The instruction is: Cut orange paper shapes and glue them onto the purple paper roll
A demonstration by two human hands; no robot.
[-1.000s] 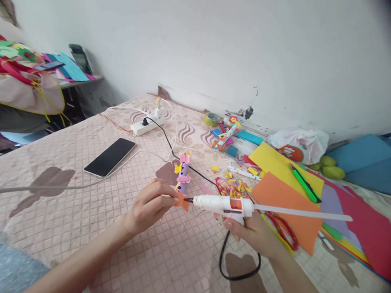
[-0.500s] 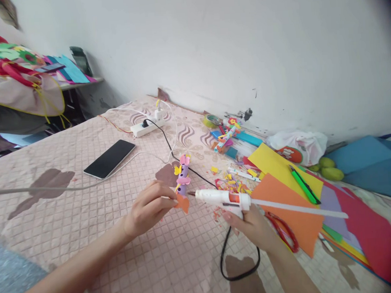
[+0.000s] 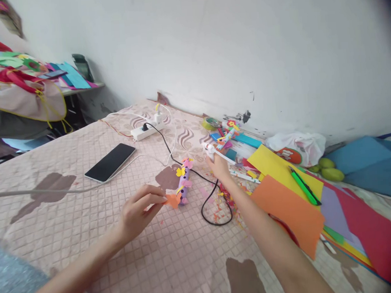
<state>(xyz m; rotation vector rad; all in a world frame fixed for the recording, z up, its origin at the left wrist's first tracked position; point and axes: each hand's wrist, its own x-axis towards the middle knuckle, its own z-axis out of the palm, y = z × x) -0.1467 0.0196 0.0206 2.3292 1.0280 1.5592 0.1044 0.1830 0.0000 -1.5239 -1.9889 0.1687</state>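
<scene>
My left hand [image 3: 141, 208] pinches an orange paper butterfly [image 3: 173, 201] between thumb and fingers. Beside the butterfly, a purple paper roll [image 3: 184, 188] lies on the patterned cloth, with dark dots and pink and yellow paper butterflies on it. Farther off to the right, my right hand [image 3: 217, 165] is closed around a white glue gun [image 3: 210, 150]. A white glue stick [image 3: 225, 157] sticks out of the gun's rear, and a black cord [image 3: 202, 208] loops below it. The hand hides most of the gun's handle.
A black phone [image 3: 111, 162] lies at left, near a white power strip [image 3: 144, 131]. Paper scraps, an orange sheet [image 3: 294, 211], a yellow sheet [image 3: 279, 170], a green cutter [image 3: 304, 186] and a plastic bag [image 3: 298, 144] are at right. Tape [image 3: 210, 122] sits near the wall.
My right hand has moved forward, away from me, with the glue gun. My left hand has shifted slightly left with the orange butterfly, now beside the roll. The cord loop has moved up.
</scene>
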